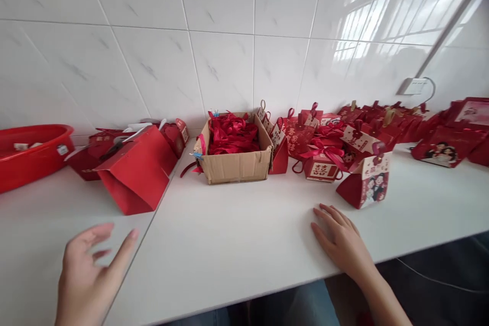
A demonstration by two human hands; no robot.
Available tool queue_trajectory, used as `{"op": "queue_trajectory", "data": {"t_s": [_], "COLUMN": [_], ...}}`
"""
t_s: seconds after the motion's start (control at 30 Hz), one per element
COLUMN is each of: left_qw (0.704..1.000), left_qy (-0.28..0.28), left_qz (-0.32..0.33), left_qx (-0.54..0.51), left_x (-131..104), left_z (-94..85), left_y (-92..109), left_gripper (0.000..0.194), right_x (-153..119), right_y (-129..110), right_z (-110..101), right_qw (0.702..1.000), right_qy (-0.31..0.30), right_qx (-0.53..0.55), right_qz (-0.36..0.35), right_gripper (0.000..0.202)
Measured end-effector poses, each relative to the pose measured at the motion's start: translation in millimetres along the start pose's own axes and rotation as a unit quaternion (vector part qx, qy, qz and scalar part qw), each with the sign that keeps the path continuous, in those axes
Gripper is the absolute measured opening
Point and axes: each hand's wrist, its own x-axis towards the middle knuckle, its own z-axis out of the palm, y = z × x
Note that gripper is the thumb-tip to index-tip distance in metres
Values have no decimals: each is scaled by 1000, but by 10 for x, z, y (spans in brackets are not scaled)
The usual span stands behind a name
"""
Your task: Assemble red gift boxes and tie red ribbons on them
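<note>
My left hand [89, 270] is raised over the left part of the white table, thumb and fingers apart, with nothing between them. Just beyond it lies a large plain red gift box [137, 168], not touched by the hand. My right hand [338, 237] rests on the tabletop with its fingers spread, holding nothing. Nearest to that hand stands a red and cream gift box [367, 183] with a cartoon couple printed on its side. Behind it sits a smaller red box [323, 165] tied with a ribbon bow.
A cardboard box [239, 165] full of red ribbons stands at the centre back. On the far left is a red plastic basin [36, 155]. Many red gift boxes [393, 125] crowd the right back along the tiled wall [221, 66]. The white table [229, 234] has a seam.
</note>
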Motion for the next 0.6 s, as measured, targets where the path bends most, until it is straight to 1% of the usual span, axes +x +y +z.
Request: {"op": "queue_trajectory", "data": {"t_s": [0.03,0.07,0.17,0.23,0.27,0.3,0.33,0.4,0.43,0.5,0.57,0.6], "left_qw": [999,998,995,994,993,992,990,984,980,971,964,959], "left_qy": [10,34,53,39,27,20,21,42,57,75,62,42], "left_qz": [-22,-37,-46,-49,-46,-43,-39,-29,-21,-2,19,30], "left_qx": [-29,-45,-70,-90,-105,-120,-136,-171,-190,-227,-258,-277], "left_x": [148,292,669,848,911,954,978,967,933,814,644,548], "left_z": [-12,-11,68,158,203,239,264,264,236,135,13,-36], "left_y": [82,167,363,408,408,397,383,366,375,440,569,652], "left_gripper": [61,71,95,105,105,101,94,78,72,67,66,65], "right_x": [-9,-18,-34,-37,-38,-40,-42,-49,-51,-48,-24,0], "right_y": [23,44,91,106,111,116,124,147,161,182,157,113], "right_z": [20,40,85,96,99,101,107,129,145,176,170,140], "right_qw": [1000,1000,1000,1000,1000,1000,1000,1000,999,999,997,995], "right_qy": [6,11,24,27,26,24,23,24,24,30,46,58], "right_qx": [1,2,6,8,10,12,14,19,22,34,57,80], "right_qz": [-2,-4,-4,-3,-4,-6,-8,-8,-8,-7,-1,3], "right_gripper": [44,44,47,50,51,51,52,52,52,52,51,49]}}
